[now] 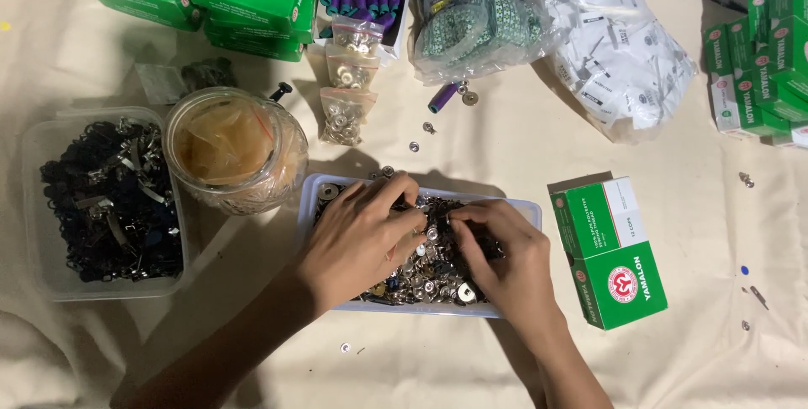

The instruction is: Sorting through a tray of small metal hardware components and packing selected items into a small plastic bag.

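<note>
Left hand (358, 236): fingers curling into the snaps (429, 270) in the tray (528, 207), grip unclear.
Right hand (505, 257): fingers pinching among snaps, hold unclear.

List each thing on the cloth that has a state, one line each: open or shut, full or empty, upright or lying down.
Clear tray: open, full of metal snaps.
Left hand: in the tray, fingers among the snaps.
Right hand: in the tray, pinching snaps.
Glass jar: upright, covered with plastic film.
Plastic tub: open, full of dark clips.
Green box: shut, lying flat.
Small snap bags: sealed, lying flat.
</note>
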